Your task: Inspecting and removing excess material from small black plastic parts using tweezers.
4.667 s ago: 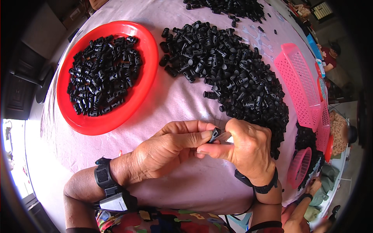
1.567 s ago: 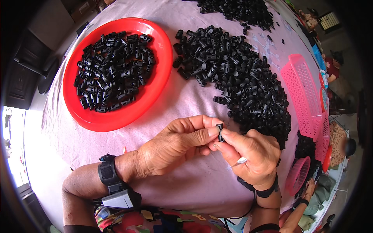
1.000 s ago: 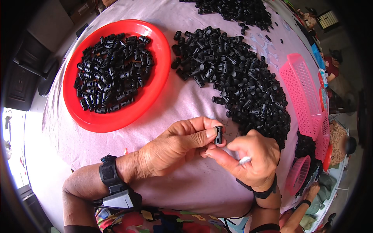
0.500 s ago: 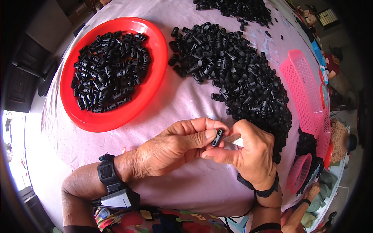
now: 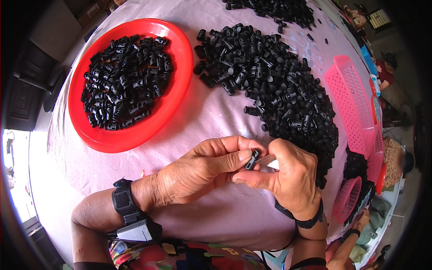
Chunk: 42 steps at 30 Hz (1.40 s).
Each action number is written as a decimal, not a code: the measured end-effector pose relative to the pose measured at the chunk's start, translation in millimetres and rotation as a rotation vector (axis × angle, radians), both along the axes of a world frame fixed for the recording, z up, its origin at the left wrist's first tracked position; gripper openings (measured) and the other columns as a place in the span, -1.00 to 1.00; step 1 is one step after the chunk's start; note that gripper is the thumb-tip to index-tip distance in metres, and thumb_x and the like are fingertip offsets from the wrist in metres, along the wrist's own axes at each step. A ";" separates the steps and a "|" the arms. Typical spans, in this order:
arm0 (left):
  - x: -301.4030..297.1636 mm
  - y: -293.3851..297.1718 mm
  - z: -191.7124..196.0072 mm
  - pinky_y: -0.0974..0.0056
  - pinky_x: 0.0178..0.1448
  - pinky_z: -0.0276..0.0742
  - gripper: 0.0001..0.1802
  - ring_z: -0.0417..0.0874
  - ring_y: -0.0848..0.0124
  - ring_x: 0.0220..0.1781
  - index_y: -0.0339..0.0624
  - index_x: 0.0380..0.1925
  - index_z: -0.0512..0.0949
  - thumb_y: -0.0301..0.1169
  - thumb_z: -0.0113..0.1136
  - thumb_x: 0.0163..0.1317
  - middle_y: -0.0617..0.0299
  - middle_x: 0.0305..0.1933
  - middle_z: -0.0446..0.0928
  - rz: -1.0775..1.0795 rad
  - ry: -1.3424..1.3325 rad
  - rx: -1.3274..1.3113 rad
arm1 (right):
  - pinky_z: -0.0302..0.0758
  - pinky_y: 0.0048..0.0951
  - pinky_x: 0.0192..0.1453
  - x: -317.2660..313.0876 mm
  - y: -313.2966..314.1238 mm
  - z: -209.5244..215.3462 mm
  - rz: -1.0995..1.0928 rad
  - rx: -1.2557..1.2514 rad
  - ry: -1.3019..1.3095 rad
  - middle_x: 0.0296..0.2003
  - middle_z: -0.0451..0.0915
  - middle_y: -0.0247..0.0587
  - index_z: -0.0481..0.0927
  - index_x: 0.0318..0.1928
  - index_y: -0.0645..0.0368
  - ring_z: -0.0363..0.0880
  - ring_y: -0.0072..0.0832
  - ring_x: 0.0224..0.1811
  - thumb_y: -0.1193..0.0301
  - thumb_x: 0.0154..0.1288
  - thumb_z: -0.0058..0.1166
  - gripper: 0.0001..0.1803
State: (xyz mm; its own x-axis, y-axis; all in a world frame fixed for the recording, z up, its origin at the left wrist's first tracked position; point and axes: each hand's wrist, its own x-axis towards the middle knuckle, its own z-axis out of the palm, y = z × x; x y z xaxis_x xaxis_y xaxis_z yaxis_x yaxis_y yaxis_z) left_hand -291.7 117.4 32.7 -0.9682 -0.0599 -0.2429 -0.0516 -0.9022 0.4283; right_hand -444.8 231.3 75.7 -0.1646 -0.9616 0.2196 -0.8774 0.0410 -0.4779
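My left hand (image 5: 198, 173) and my right hand (image 5: 290, 177) meet above the near part of a table covered in pale pink cloth (image 5: 216, 112). Between their fingertips they pinch one small black plastic part (image 5: 253, 159). A thin metal piece (image 5: 268, 159) shows in my right hand just behind it. A big loose heap of the same black parts (image 5: 279, 85) lies right beyond my right hand. To the left stands a round red tray (image 5: 175, 96) filled with more black parts (image 5: 123, 81).
A pink mesh basket (image 5: 355, 108) lies at the table's right edge, with a smaller pink basket (image 5: 348, 200) below it. Another pile of black parts (image 5: 274, 9) sits at the far end. Another person's hand (image 5: 355, 234) shows at lower right.
Both hands stayed together over the same spot. The black part between the fingers has turned from upright to tilted, and my right hand has closed in around it.
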 end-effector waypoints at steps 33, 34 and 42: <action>-1.0 2.3 -2.6 0.40 0.17 0.42 -0.69 0.50 0.60 0.03 -0.17 0.08 0.49 -0.31 0.05 0.41 0.34 0.02 0.53 0.004 -0.038 -0.046 | 0.50 -0.36 -0.54 1.2 0.4 1.3 -0.009 0.062 0.055 -0.62 0.57 -0.18 0.42 -0.52 0.21 0.62 -0.27 -0.59 -0.04 -0.15 0.43 -0.40; -1.1 2.5 -2.1 0.40 0.17 0.42 -0.69 0.50 0.60 0.03 -0.17 0.07 0.49 -0.31 0.05 0.41 0.34 0.02 0.53 0.006 -0.041 -0.040 | 0.50 -0.36 -0.54 1.3 0.6 1.3 -0.011 0.067 0.057 -0.62 0.57 -0.18 0.42 -0.52 0.21 0.62 -0.26 -0.59 -0.04 -0.15 0.42 -0.40; 1.1 0.5 1.4 0.47 0.03 0.43 -0.68 0.47 0.64 -0.17 -0.14 0.06 0.50 -0.28 0.12 0.37 0.41 -0.11 0.53 0.040 -0.072 -0.022 | 0.50 -0.50 -0.51 2.9 -0.6 10.7 0.031 -0.084 -0.293 -0.48 0.60 -0.19 0.52 -0.34 0.25 0.62 -0.48 -0.55 0.25 0.07 0.39 -0.63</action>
State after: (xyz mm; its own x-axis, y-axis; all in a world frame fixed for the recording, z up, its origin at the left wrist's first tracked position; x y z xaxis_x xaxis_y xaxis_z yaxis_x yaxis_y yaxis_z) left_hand -290.6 117.9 34.1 -0.9450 -0.1047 -0.3099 -0.0468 -0.8944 0.4447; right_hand -442.0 230.6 86.3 -0.2036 -0.9476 0.2463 -0.7018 -0.0341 -0.7115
